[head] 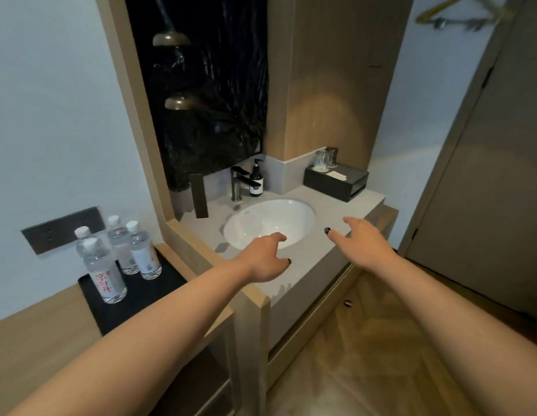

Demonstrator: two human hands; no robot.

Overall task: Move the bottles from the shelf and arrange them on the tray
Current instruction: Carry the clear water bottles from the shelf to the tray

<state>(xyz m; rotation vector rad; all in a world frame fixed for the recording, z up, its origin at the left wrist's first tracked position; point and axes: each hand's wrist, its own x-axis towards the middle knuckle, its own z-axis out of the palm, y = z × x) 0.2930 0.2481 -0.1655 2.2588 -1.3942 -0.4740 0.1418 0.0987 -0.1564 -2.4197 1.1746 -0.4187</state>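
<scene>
Several clear water bottles with white caps stand upright on a black tray [135, 298] on the low wooden counter at the left. The nearest bottle [103, 271] carries red characters; two more bottles [142, 250] stand behind it to the right. My left hand [265, 258] hovers over the front rim of the sink counter, right of the tray, fingers loosely curled and holding nothing. My right hand [361, 240] reaches out over the counter's right front part, fingers spread, also holding nothing.
A white round basin [270, 220] is set in the grey counter, with a faucet [240, 181] and a dark pump bottle [256, 180] behind it. A black box [336, 181] with two glasses stands at the back right. A door is at the right.
</scene>
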